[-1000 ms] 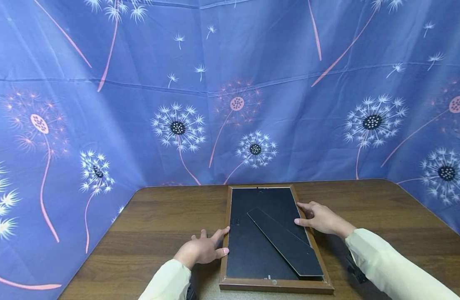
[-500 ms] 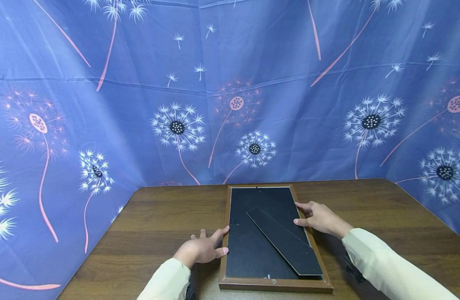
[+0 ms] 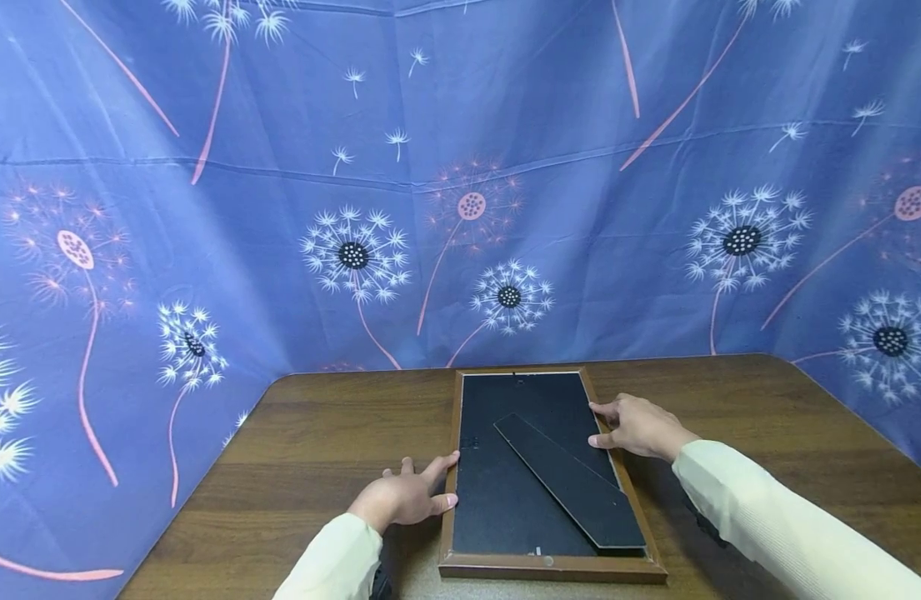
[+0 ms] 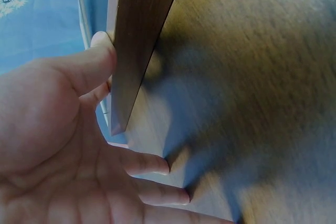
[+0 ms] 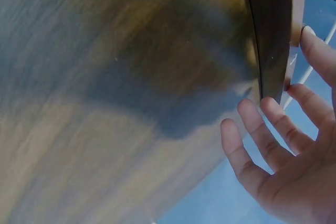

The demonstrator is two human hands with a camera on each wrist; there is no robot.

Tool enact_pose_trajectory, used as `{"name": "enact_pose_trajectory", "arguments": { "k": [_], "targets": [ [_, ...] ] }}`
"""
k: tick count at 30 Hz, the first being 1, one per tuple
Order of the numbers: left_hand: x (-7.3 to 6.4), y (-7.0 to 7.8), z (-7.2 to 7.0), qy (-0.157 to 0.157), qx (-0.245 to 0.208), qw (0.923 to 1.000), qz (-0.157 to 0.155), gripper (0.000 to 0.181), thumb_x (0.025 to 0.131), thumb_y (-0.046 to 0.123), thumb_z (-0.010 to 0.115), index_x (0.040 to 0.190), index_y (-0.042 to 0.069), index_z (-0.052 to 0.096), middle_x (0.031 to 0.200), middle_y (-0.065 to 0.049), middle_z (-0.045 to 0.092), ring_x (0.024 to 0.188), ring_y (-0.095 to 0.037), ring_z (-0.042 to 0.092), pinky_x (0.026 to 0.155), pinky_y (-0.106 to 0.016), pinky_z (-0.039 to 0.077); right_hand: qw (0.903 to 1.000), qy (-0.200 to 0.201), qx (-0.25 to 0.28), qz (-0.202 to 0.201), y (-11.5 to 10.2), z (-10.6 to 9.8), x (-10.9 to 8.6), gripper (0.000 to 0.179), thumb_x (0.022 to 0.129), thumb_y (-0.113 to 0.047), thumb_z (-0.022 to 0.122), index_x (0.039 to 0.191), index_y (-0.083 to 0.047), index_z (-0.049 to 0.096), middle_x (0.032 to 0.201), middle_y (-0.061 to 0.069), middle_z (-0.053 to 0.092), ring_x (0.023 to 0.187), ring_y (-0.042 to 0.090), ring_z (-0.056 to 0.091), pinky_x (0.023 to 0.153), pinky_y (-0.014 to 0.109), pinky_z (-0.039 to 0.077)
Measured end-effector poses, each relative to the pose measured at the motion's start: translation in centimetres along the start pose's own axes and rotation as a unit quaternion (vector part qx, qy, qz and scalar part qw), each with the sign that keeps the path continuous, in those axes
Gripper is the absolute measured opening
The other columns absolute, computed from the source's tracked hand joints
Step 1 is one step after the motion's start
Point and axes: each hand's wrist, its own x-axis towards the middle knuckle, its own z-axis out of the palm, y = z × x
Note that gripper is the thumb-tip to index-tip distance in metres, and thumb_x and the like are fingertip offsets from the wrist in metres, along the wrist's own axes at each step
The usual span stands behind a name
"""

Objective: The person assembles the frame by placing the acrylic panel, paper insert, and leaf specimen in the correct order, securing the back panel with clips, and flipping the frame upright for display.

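Note:
A picture frame (image 3: pixel 553 568) with a brown wooden rim lies back side up on the table (image 3: pixel 340 417). On its black backing board (image 3: pixel 498 500), a black easel stand (image 3: pixel 568 487) lies slanted from upper middle to lower right. My left hand (image 3: pixel 403 497) touches the left rim with thumb and index finger, the other fingers spread over the tabletop in the left wrist view. At the right rim is my right hand (image 3: pixel 640 425), thumb and index fingertips on the edge. In the right wrist view its other fingers (image 5: pixel 252 124) are extended, one near the frame's side.
Behind the table hangs a blue cloth (image 3: pixel 580 208) printed with dandelions, which also runs along both sides. The frame's far end reaches almost to the table's back edge. Dark straps (image 3: pixel 381 583) show under the cream sleeves (image 3: pixel 340 554).
My right forearm and wrist have shifted slightly left and up in the head view, its fingertips still at the rim. The left hand and the picture frame look unmoved.

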Motion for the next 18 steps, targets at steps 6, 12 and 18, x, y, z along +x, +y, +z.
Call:
{"name": "enact_pose_trajectory", "arguments": {
  "k": [6, 12, 18],
  "targets": [
    [-0.1, 0.0, -0.1, 0.000, -0.002, 1.0000, 0.009, 0.063, 0.104, 0.040, 0.056, 0.159, 0.027, 0.028, 0.154, -0.041, 0.027, 0.142, -0.062, 0.023, 0.111, -0.074, 0.018, 0.9994, -0.011, -0.028, 0.018, -0.6, -0.4, 0.0, 0.073, 0.088, -0.040, 0.079, 0.148, -0.009, 0.053, 0.152, 0.040, 0.031, 0.132, 0.061, 0.039, 0.092, 0.070, 0.043],
    [-0.1, 0.0, -0.1, 0.003, -0.001, 1.0000, 0.008, 0.063, 0.103, 0.039, 0.057, 0.159, 0.027, 0.028, 0.153, -0.042, 0.027, 0.141, -0.064, 0.024, 0.111, -0.075, 0.018, 0.9969, -0.015, -0.076, 0.015, -1.3, -0.6, 0.0, 0.069, 0.088, -0.041, 0.078, 0.146, -0.012, 0.056, 0.150, 0.037, 0.037, 0.132, 0.058, 0.041, 0.091, 0.068, 0.045],
    [0.0, 0.0, 0.0, 0.007, 0.012, 0.9999, 0.007, 0.063, 0.103, 0.039, 0.057, 0.158, 0.027, 0.029, 0.152, -0.043, 0.029, 0.138, -0.065, 0.027, 0.110, -0.074, 0.021, 0.9929, -0.031, -0.114, 0.013, -1.8, -0.9, 0.1, 0.066, 0.089, -0.042, 0.078, 0.144, -0.011, 0.059, 0.149, 0.036, 0.040, 0.135, 0.056, 0.039, 0.095, 0.066, 0.044]
  ]
}}
